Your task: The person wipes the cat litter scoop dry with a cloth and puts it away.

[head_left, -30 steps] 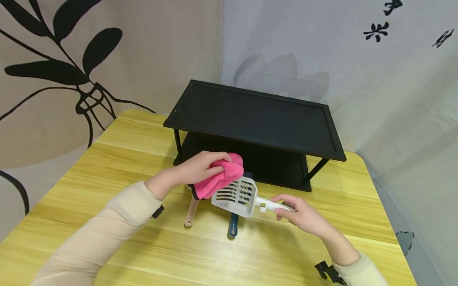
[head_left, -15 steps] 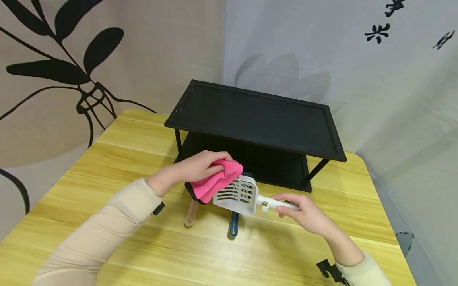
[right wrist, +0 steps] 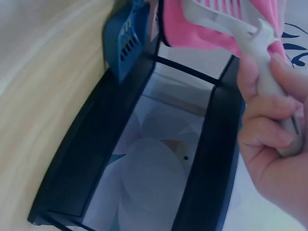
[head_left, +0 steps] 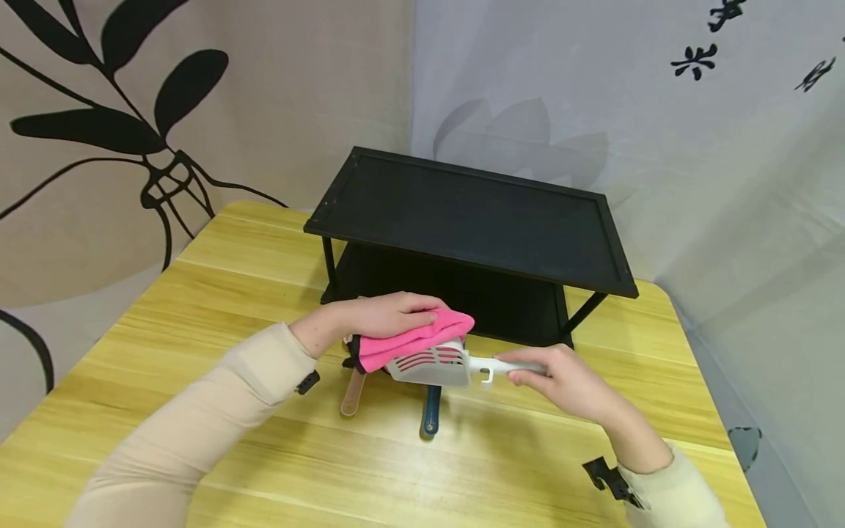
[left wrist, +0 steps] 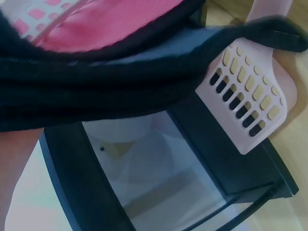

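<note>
My right hand [head_left: 561, 378] grips the handle of a white slotted litter scoop [head_left: 432, 374], raised over the table and tilted so its side faces me. With my left hand [head_left: 389, 314] I hold a folded pink cloth [head_left: 405, 346] with a black edge against the scoop's slotted face. Pink shows through the slots. The right wrist view has fingers and thumb wrapped round the white handle [right wrist: 272, 91]. Below lie a pale pink litter scoop [left wrist: 250, 96] and a dark blue one [right wrist: 115, 41], both with their heads on the shelf's lower edge. From the head, mainly their handles show.
Behind the hands stands a black two-tier shelf [head_left: 469, 213] on the wooden table [head_left: 330, 477]. Its upper board overhangs the lower board [head_left: 515, 315]. Printed fabric [head_left: 317, 88] hangs behind the table.
The cloth has moved right and farther over the scoop's head, with my left hand lying flatter over it. The white scoop has tilted, so its slots look narrower; my right hand stays nearly in place.
</note>
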### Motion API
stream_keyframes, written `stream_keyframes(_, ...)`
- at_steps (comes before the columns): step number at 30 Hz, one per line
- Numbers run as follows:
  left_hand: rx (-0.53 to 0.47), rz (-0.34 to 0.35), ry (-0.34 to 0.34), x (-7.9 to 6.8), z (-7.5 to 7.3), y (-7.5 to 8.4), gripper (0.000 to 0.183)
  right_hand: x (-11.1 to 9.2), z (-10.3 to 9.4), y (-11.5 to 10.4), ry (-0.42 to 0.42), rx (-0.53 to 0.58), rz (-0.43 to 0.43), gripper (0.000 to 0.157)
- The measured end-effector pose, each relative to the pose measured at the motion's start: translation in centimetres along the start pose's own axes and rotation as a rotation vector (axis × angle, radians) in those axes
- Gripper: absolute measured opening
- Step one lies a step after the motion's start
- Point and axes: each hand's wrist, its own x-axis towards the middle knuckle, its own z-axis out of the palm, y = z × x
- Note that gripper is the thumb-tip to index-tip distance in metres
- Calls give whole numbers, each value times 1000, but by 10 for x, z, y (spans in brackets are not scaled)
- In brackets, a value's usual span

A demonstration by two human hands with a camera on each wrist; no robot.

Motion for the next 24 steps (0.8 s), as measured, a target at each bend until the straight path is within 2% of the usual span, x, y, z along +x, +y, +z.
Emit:
stream_keyframes(3,9,3,10,1,1,1,30,-1,0,3,7,15,23,28)
stream_keyframes(10,82,57,86,2,3,1,18,-4,1,13,22,43,17,29)
stream_keyframes(17,91,49,134,-2,0,-1,17,-10,-6,15,36,90,71,31)
stream_keyframes(24,92,26,235,-9,-9,-7,14,-25,-13,21,88,162,136,31)
